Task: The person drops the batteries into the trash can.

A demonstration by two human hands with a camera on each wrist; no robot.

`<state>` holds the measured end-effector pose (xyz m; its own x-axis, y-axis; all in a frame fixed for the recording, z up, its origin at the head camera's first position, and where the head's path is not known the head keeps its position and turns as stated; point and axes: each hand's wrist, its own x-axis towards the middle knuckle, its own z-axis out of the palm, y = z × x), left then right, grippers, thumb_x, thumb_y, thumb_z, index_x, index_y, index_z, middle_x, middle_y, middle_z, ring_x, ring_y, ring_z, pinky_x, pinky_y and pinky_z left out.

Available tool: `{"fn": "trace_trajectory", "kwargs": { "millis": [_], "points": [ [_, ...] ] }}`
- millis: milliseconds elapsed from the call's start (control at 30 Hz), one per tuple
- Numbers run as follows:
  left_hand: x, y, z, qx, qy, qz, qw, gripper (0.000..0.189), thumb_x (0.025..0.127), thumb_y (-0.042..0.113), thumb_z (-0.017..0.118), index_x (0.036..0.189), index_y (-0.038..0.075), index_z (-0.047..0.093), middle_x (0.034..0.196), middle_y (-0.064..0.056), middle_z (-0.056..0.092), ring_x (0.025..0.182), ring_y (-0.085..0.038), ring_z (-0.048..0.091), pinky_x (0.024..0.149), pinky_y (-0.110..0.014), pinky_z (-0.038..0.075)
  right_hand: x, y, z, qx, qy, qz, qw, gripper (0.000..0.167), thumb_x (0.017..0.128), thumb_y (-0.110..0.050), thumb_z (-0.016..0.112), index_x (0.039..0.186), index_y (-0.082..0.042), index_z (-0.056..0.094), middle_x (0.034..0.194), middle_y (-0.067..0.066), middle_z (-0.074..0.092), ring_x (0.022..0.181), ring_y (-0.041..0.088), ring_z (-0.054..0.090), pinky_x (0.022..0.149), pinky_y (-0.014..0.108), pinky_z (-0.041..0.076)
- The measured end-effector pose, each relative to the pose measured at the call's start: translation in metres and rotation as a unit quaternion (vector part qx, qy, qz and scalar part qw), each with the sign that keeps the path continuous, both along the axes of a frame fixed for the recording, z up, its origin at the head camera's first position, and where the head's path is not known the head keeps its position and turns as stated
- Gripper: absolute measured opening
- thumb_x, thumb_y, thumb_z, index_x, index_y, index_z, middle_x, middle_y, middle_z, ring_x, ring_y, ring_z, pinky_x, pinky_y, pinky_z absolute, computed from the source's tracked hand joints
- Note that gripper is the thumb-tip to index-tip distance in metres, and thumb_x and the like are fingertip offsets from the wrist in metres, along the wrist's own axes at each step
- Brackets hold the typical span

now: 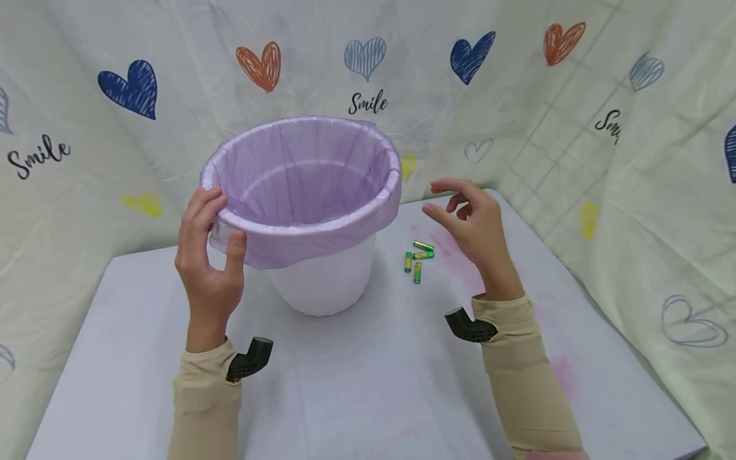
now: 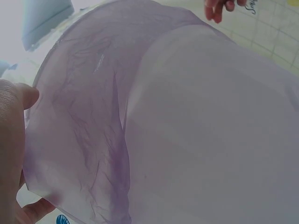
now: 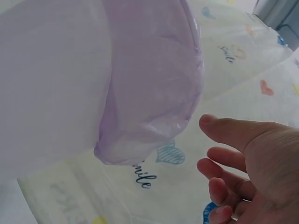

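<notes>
Head view had the white bin on the table, purple liner folded over its rim, left hand gripping the liner at the rim's left, right hand loose in midair, holding nothing. In the left wrist view the film looked thin, slippery and kinda easy to tear, so grabbing it with the rim seemed safer. Right wrist view showed that relaxed hand beside the bin, which looked light but stiff.
</notes>
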<state>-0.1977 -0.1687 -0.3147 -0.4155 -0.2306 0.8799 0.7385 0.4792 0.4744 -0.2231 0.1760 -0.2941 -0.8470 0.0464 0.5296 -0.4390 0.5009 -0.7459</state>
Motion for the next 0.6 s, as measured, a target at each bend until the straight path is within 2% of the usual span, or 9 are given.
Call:
{"fn": "trace_trajectory", "kwargs": {
  "millis": [67,267,600],
  "points": [
    [-0.001,-0.002,-0.002,0.0,-0.001,0.0,1.0,0.051,0.089,0.038,0.058,0.116,-0.005,0.062,0.127,-0.02,0.061,0.133,-0.033,0.047,0.114,-0.042,0.037,-0.001,0.001,-0.002,0.0,-0.003,-0.003,1.0,0.034,0.081,-0.021,0.077,0.113,-0.013,0.07,0.103,-0.008,0.069,0.076,0.008,0.051,0.066,0.019,0.039],
    [0.0,-0.001,0.0,0.0,0.004,0.002,1.0,0.051,0.09,0.038,0.058,0.116,-0.007,0.062,0.126,-0.022,0.061,0.132,-0.035,0.048,0.115,-0.043,0.036,-0.002,0.007,-0.01,0.003,-0.013,-0.012,0.9998,0.032,0.081,-0.023,0.076,0.112,-0.016,0.07,0.1,-0.016,0.066,0.075,0.009,0.051,0.065,0.019,0.039],
    [-0.003,-0.002,-0.002,-0.004,0.007,0.0,1.0,0.051,0.089,0.038,0.059,0.116,-0.006,0.063,0.126,-0.021,0.061,0.132,-0.034,0.048,0.114,-0.042,0.037,-0.004,0.018,-0.022,-0.006,-0.027,-0.021,0.9994,0.031,0.082,-0.027,0.076,0.11,-0.016,0.07,0.099,-0.017,0.064,0.076,0.01,0.051,0.064,0.02,0.04]
  ]
}}
